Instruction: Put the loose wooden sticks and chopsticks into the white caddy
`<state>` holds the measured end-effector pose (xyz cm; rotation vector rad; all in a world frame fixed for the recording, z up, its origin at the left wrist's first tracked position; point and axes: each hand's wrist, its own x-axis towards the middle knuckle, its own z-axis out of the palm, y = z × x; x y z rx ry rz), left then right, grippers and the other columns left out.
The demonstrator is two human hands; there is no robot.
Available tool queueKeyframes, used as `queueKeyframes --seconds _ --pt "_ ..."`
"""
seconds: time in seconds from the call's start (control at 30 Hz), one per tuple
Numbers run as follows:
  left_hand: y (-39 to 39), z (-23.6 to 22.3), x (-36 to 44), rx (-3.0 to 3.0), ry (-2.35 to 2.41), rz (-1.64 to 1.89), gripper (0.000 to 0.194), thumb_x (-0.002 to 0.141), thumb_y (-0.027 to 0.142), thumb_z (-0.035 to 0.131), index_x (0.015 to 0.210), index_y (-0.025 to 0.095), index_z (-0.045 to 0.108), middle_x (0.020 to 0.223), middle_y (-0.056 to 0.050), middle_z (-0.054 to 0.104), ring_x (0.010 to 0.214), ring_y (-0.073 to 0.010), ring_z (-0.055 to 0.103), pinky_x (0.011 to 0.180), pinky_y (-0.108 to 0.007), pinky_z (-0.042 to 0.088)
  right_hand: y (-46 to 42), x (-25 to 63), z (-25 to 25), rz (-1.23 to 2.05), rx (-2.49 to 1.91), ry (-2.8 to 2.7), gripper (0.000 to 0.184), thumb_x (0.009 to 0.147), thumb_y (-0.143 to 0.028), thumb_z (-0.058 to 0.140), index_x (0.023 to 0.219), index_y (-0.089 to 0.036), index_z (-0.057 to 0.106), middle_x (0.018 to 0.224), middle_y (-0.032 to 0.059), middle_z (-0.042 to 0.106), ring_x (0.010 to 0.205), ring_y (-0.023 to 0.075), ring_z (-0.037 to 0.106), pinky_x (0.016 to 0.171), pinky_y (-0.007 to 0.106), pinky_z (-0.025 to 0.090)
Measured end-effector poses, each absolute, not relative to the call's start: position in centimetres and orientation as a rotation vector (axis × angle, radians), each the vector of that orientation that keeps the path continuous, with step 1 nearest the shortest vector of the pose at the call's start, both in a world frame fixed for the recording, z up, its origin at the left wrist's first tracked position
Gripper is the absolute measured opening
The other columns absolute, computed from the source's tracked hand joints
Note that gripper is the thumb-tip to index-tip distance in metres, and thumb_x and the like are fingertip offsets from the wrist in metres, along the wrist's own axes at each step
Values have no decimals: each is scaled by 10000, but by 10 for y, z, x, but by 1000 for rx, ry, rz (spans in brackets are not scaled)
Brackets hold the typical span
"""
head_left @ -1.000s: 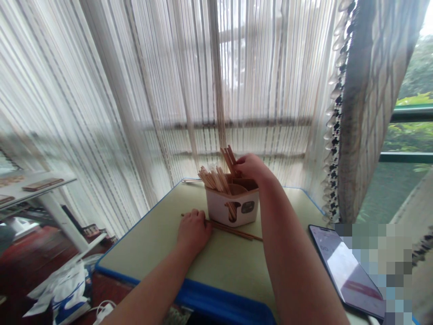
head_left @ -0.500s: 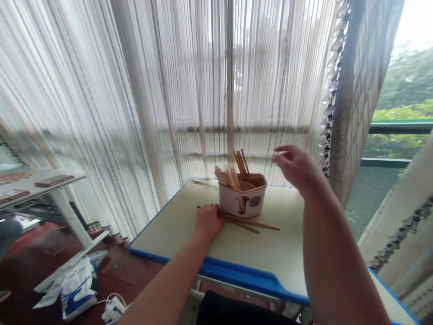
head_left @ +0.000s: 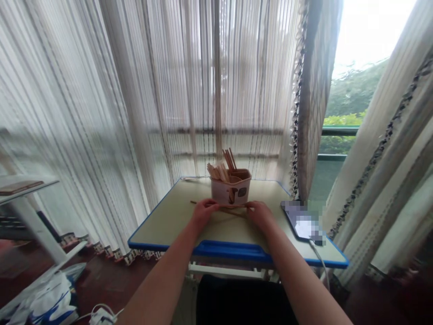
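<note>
A white utensil holder [head_left: 220, 193] with brown compartments stands near the middle of the desk. Light wooden sticks [head_left: 219, 172] fill its left compartment, and several darker chopsticks [head_left: 229, 159] rise at its back. In front of it, low over the desktop, wooden chopsticks [head_left: 233, 211] run sideways between my hands. My left hand [head_left: 204, 212] is closed around their left part, with one thin end sticking out beyond it. At the right end, my right hand [head_left: 260, 213] pinches them with thumb and fingers. How many chopsticks each hand grips is hard to make out.
The desk [head_left: 162, 228] has a blue edge. A tablet-like device [head_left: 294, 221] with a white cable lies at its right. Thin sticks [head_left: 195, 177] lie at the back left corner. Another table [head_left: 30, 192] stands left, above bags [head_left: 54, 298] on the floor. Curtains hang behind.
My right hand has come down from the air right of the holder to the chopsticks' right end. The view has turned right, bringing in the tablet-like device. My left hand stays at the chopsticks.
</note>
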<state>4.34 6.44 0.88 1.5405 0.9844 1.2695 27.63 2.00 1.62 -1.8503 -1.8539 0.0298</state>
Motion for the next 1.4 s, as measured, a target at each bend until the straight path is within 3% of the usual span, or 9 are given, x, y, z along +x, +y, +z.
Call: queueKeyframes --seconds 0.1,0.23,0.33,0.53,0.73,0.83,0.93,1.1,1.4 --pt "67 10 43 1387 952 1338 333 610 389 676 806 120 658 696 -53 676 681 -161 627 701 -300 492 22 277 14 20 -1811 -1840 289 810 -218 462 1009 -228 672 1021 47 657 1010 196 551 883 279 388" --pt "68 12 38 1424 1120 1426 310 738 357 541 891 110 650 794 -92 693 724 -178 644 728 -322 502 20 279 13 -12 -1811 -1741 281 838 -232 428 1001 -206 655 1046 66 649 1006 195 565 850 268 401" --pt "63 13 34 1732 1410 1443 327 804 289 465 1053 138 615 969 -103 681 896 -189 628 842 -323 466 15 281 16 -48 -1809 -1635 297 875 -274 374 1028 -214 621 1027 76 660 954 199 597 786 272 417" --pt "54 10 39 2291 1915 843 389 785 215 472 1157 220 585 1297 -78 510 1211 -242 427 992 -370 339 11 277 15 -160 -1750 -1403 302 897 -360 352 1037 -228 585 910 83 689 809 208 640 671 284 421" --pt "56 3 46 2426 1977 580 339 829 251 391 1083 236 615 1217 -80 569 1154 -261 469 931 -415 367 25 279 27 -131 -1330 -1160 284 866 -403 421 974 -192 576 872 76 692 740 176 641 658 278 461" --pt "56 4 47 2437 1981 556 354 823 240 391 1108 236 600 1239 -80 555 1158 -251 470 940 -408 360 42 283 61 -127 -1170 -1033 280 844 -424 452 942 -187 561 843 66 686 685 161 633 631 280 479" --pt "55 5 47 2438 1988 555 362 824 240 387 1122 230 592 1246 -83 551 1172 -244 461 950 -398 349 63 282 100 -97 -1043 -1032 272 846 -418 443 970 -195 539 917 65 686 780 162 638 642 278 490" --pt "54 5 47 2444 2004 557 343 829 239 382 1091 226 602 1236 -89 556 1153 -250 473 922 -403 361 90 268 131 -124 -1125 -1195 242 849 -389 452 941 -195 564 879 58 697 747 164 634 670 287 466" --pt "57 7 50 2428 2038 608 290 813 258 403 992 213 627 1124 -99 602 1066 -259 511 856 -402 378 115 264 115 -141 -1332 -1329 176 855 -316 457 931 -208 572 876 43 694 795 167 627 702 273 426"
